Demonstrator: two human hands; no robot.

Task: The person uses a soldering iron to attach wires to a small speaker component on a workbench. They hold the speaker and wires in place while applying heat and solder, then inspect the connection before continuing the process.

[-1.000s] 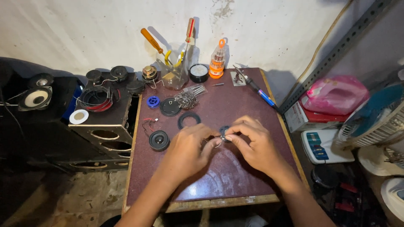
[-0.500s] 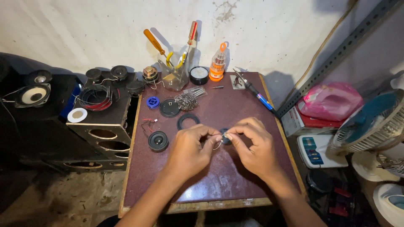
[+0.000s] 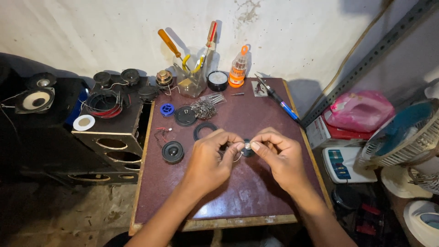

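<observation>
In the head view, a small dark round speaker part (image 3: 247, 148) is pinched between the fingertips of the left hand (image 3: 211, 160) and the right hand (image 3: 278, 158), just above the middle of the maroon worktop (image 3: 256, 196). Both hands are closed narrowly on it, and a thin wire is seen hanging under it. A small black speaker (image 3: 173, 152) lies left of the hands, and a black ring (image 3: 205, 131) lies just beyond them. A clear tool holder (image 3: 192, 82) stands at the far edge.
</observation>
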